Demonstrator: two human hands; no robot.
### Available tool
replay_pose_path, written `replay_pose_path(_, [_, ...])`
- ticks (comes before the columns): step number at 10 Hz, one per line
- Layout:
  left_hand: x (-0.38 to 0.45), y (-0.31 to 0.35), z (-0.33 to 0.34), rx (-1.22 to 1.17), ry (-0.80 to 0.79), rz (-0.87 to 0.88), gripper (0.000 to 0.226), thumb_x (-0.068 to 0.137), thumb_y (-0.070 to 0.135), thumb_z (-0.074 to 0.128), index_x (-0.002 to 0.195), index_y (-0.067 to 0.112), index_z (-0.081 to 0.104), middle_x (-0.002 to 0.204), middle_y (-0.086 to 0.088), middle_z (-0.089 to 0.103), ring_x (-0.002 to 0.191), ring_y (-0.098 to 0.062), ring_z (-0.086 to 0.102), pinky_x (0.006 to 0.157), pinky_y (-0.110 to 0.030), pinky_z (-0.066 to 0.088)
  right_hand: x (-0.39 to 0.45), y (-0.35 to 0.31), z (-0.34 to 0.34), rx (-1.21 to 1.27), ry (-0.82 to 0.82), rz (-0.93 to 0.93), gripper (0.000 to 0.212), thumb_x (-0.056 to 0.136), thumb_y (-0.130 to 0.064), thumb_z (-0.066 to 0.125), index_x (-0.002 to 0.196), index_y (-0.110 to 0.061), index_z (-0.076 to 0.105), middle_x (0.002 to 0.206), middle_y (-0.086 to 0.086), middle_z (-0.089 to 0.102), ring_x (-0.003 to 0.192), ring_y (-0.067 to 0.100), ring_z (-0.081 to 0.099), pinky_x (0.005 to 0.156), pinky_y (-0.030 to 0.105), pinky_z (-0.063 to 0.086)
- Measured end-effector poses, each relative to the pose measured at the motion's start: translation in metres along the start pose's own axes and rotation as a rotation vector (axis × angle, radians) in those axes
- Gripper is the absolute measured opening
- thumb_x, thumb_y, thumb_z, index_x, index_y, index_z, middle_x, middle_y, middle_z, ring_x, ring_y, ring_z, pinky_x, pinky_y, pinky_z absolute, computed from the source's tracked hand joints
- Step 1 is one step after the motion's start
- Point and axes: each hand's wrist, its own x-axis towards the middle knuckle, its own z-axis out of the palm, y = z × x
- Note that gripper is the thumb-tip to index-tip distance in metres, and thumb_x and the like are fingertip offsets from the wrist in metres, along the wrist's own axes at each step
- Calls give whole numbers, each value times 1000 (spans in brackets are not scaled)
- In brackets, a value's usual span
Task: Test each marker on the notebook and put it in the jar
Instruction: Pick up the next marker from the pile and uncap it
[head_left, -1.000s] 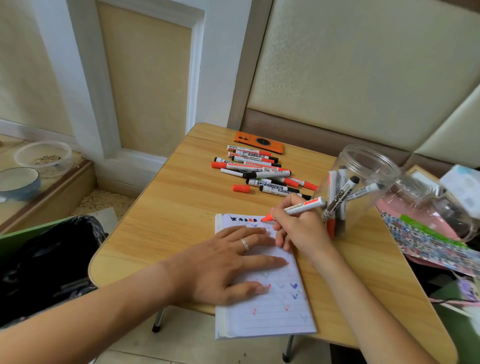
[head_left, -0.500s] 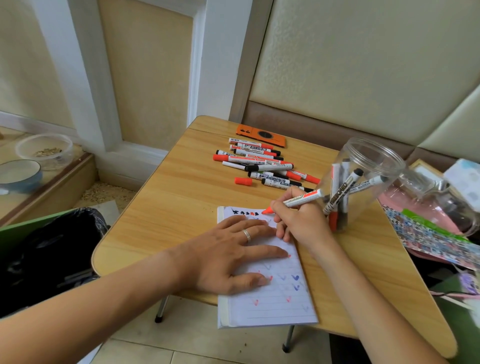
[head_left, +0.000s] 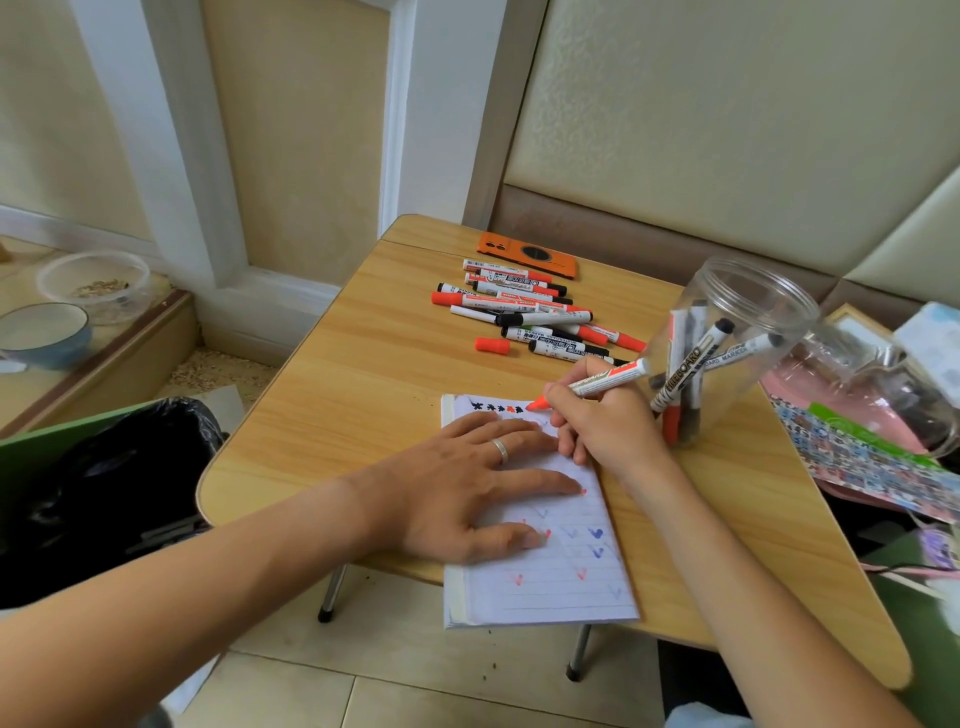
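1. Red-inked white whiteboard marker (head_left: 605, 383), uncapped, pinched in the curled fingers of the right hand (head_left: 605, 423); its tip meets the top line of the lined white paper notebook (head_left: 550, 577).
2. Left hand (head_left: 467, 493), fingers flat, presses the page; keep it there against sliding.
3. Clear plastic jar (head_left: 737, 332) at 3 o'clock of the marker.
4. Loose red cap (head_left: 492, 345) at 11 o'clock: probably refit before dropping.

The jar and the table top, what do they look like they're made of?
Jar: probably clear plastic, glossy; the markers inside show straight through its wall, and the rim is threaded. Glass can't be ruled out. Table top: light wood grain with a smooth, even sheen and rounded corners, likely laminate or veneer rather than solid wood.
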Motion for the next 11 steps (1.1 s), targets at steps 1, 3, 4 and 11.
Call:
replay_pose_path(1, [1,0,0,-8,-6,-2,56,101,62,34,155,46,25,164,0,24,153,-17,12,124,-44,9,-1,-1,0,0,5,8,14,95,-13,68,87,-9,58,65,13,67,46,28,58,38,26,41])
replay_pose_path(3, [1,-1,1,-1,15,4,55,101,61,38,153,45,30,161,-1,27,150,-19,19,123,-43,11,0,0,0,24,39,38,12,93,-10,68,86,-5,59,65,16,65,44,26,58,39,26,42])
replay_pose_path(4, [2,-1,1,5,22,4,55,101,61,38,153,45,30,161,-1,28,150,-19,20,123,-43,12,0,0,0,25,43,43,12,93,-10,68,86,-7,59,66,16,66,44,27,59,39,27,42])
replay_pose_path(11, [2,-2,1,-17,0,1,56,101,62,34,154,46,26,163,-3,25,152,-19,14,124,-46,9,-2,-3,2,-26,34,0,14,95,-15,67,89,-6,59,69,18,69,46,27,58,39,26,40])
